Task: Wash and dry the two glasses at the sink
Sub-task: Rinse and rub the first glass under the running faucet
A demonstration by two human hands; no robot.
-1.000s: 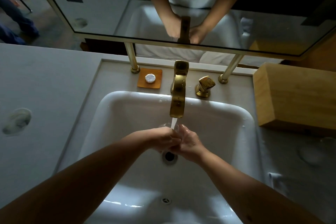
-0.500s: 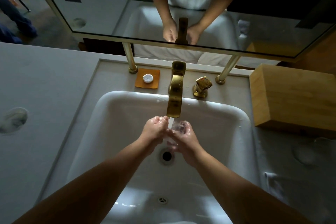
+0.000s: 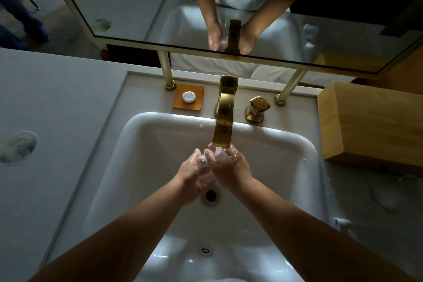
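Mid-frame, under the tap (image 3: 223, 121), left hand (image 3: 194, 175) and right hand (image 3: 231, 167) cup a glass (image 3: 204, 162). It looks wet, slick and breakable. Best gripped round the wall.

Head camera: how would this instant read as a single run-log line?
stage: rinsing | left hand: holding clear glass | right hand: rubbing glass | gold faucet: running | white sink: wet

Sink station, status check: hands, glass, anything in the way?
Both hands, left hand and right hand, hold a clear glass under the running faucet. Basin below, drain open. Nothing obstructing.
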